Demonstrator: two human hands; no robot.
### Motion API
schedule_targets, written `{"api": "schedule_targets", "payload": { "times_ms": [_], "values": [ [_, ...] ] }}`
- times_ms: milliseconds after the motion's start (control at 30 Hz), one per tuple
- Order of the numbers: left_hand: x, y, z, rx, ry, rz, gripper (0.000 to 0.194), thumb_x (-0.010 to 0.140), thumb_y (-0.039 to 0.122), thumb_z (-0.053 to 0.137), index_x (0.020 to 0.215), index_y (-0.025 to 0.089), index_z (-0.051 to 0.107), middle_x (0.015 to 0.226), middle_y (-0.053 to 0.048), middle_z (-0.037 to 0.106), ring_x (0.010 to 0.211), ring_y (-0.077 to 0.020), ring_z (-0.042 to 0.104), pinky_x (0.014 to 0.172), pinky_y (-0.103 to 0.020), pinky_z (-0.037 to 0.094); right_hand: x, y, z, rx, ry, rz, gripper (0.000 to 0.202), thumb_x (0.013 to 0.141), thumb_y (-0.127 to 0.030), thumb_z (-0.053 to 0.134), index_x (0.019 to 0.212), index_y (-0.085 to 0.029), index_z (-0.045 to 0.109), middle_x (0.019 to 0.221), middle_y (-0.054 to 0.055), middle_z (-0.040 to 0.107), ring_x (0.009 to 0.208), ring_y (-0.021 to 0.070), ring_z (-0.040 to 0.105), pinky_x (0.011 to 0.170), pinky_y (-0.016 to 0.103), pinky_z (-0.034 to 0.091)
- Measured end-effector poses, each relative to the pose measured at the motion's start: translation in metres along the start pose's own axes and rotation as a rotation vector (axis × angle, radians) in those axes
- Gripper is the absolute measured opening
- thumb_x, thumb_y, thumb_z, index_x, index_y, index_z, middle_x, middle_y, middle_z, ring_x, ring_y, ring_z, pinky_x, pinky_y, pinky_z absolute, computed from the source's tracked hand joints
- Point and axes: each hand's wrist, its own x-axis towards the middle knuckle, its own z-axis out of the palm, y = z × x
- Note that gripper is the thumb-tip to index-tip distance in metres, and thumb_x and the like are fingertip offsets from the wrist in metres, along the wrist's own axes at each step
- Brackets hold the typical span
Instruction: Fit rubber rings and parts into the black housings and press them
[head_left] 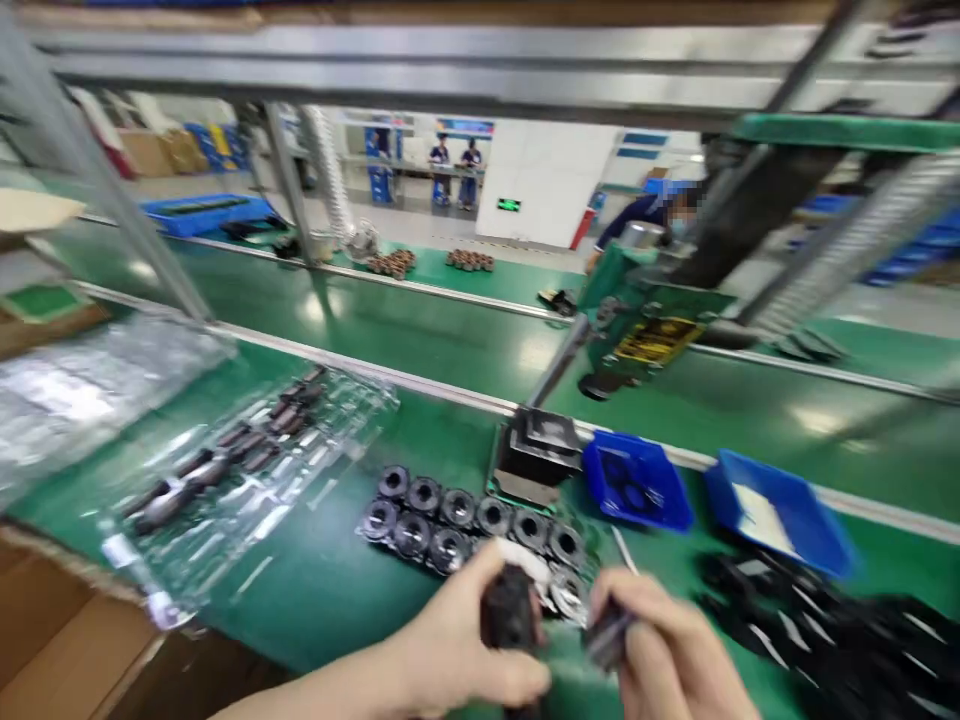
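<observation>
My left hand (465,640) is closed round a black part (511,610), held upright near the bottom middle. Just to its right, my right hand (667,640) pinches a small dark piece (609,635), blurred by motion. A gap separates the two held pieces. Behind my hands, round black ring-shaped parts (457,508) lie in two rows on the green bench (322,590); my left hand hides some of them. Something white (525,562) shows just behind the black part, too blurred to make out.
A black block fixture (541,445) stands behind the rings, beside a blue bin (637,480) and another blue bin (780,510). Black parts (847,640) are heaped at right. A clear plastic tray (255,470) holds dark parts at left. A person (645,215) bends beyond the bench.
</observation>
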Motion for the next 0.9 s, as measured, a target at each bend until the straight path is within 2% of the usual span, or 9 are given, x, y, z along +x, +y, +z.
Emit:
{"api": "schedule_targets", "payload": {
  "times_ms": [67,100,200,333,467,567,700,800,900],
  "values": [
    [-0.006,0.003,0.000,-0.052,0.083,-0.022,0.064,0.062,0.030,0.085,0.119,0.027,0.057,0.096,-0.001,0.061,0.085,-0.0160,0.057,0.075,-0.026,0.045,0.009,0.006,-0.012,-0.027,0.193,0.115,0.015,0.099,-0.028,0.059,0.112,-0.025,0.066,0.103,0.009,0.070,0.075,0.0170,0.070,0.063,0.027,0.061],
    [-0.008,0.006,-0.001,-0.062,0.130,-0.029,0.063,0.063,0.035,0.087,0.119,0.027,0.058,0.096,-0.001,0.060,0.087,-0.0167,0.056,0.076,-0.026,0.044,0.014,0.012,-0.018,-0.070,0.194,0.151,0.016,0.098,-0.029,0.061,0.112,-0.023,0.066,0.104,0.009,0.070,0.078,0.0176,0.071,0.068,0.028,0.061],
    [-0.011,0.014,-0.007,-0.047,0.216,-0.035,0.069,0.062,0.051,0.088,0.120,0.028,0.059,0.102,-0.003,0.061,0.092,-0.0200,0.056,0.074,-0.026,0.044,0.023,0.037,-0.028,-0.252,0.031,0.175,0.022,0.094,-0.035,0.067,0.109,-0.019,0.064,0.097,0.008,0.072,0.080,0.0191,0.072,0.073,0.030,0.062],
    [-0.013,0.016,-0.008,-0.013,0.269,-0.036,0.077,0.059,0.059,0.088,0.123,0.028,0.059,0.106,-0.005,0.062,0.097,-0.0228,0.057,0.073,-0.026,0.044,0.023,0.063,-0.020,-0.553,-0.138,-0.052,0.016,0.098,-0.031,0.061,0.106,-0.017,0.062,0.096,0.009,0.071,0.084,0.0200,0.069,0.079,0.035,0.060],
    [-0.010,0.011,-0.009,0.024,0.297,0.010,0.079,0.058,0.053,0.091,0.124,0.027,0.058,0.104,-0.004,0.063,0.098,-0.0223,0.058,0.080,-0.027,0.048,0.026,0.049,-0.013,-0.642,-0.357,-0.236,0.018,0.099,-0.028,0.060,0.113,-0.018,0.062,0.121,0.015,0.066,0.114,0.0291,0.061,0.098,0.051,0.053],
    [-0.003,0.007,-0.010,0.049,0.278,0.038,0.078,0.058,0.037,0.094,0.125,0.029,0.055,0.102,-0.002,0.062,0.096,-0.0212,0.060,0.084,-0.029,0.051,0.024,0.019,-0.012,-0.403,-0.433,-0.103,0.043,0.097,-0.041,0.062,0.135,-0.024,0.051,0.130,0.014,0.060,0.115,0.0270,0.060,0.095,0.045,0.055],
    [0.005,0.003,-0.012,-0.020,0.228,0.075,0.076,0.061,0.031,0.094,0.125,0.030,0.053,0.104,-0.001,0.062,0.097,-0.0201,0.061,0.087,-0.031,0.053,0.005,-0.007,0.004,-0.158,-0.625,-0.021,0.066,0.088,-0.043,0.074,0.144,-0.030,0.042,0.116,0.008,0.063,0.099,0.0210,0.064,0.088,0.033,0.059],
    [0.004,-0.001,-0.013,-0.016,0.244,0.093,0.072,0.063,0.033,0.092,0.124,0.028,0.054,0.102,-0.001,0.062,0.092,-0.0177,0.061,0.080,-0.027,0.054,-0.011,-0.007,0.021,-0.110,-0.504,-0.027,0.051,0.094,-0.028,0.069,0.140,-0.031,0.046,0.112,0.007,0.064,0.101,0.0204,0.065,0.090,0.034,0.058],
    [0.001,-0.002,-0.014,-0.082,0.206,0.076,0.065,0.070,0.040,0.088,0.125,0.029,0.054,0.101,-0.002,0.060,0.079,-0.0167,0.061,0.058,-0.024,0.054,-0.013,-0.006,0.026,0.181,-0.381,0.128,0.035,0.095,-0.022,0.065,0.127,-0.031,0.052,0.107,0.003,0.065,0.091,0.0164,0.070,0.082,0.030,0.061]
  ]
}}
